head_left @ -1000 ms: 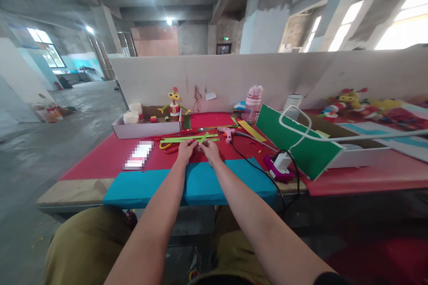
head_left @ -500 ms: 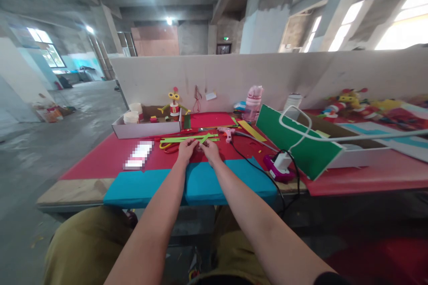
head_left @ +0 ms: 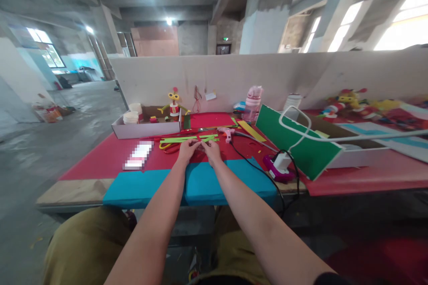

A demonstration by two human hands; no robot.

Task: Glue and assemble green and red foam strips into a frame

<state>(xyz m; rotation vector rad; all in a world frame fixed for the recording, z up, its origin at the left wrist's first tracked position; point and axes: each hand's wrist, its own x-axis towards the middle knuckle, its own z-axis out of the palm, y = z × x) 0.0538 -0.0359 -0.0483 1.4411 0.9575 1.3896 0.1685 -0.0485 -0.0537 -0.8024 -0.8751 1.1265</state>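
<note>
My left hand [head_left: 188, 148] and my right hand [head_left: 211, 149] meet fingertip to fingertip over the red table cover, just beyond the blue sheet [head_left: 214, 182]. Both are pinched closed around something too small to make out. Light green strips [head_left: 179, 140] lie right behind my hands, some reaching past my right fingers. Yellow-handled scissors [head_left: 163, 146] rest left of my left hand, partly under the strips. A pink glue gun [head_left: 227, 133] lies to the right, beyond my right hand.
A blurred-out phone [head_left: 138, 155] lies at the left. Behind it stands a white box [head_left: 147, 131] with paper cups and a yellow figure [head_left: 174, 104]. At the right are a purple power socket [head_left: 277, 170], cables, a green board [head_left: 294, 142] and a yellow strip [head_left: 252, 131].
The green strip that stuck up from my right fingers now lies lower, among the strips behind. My hands have drawn slightly closer together.
</note>
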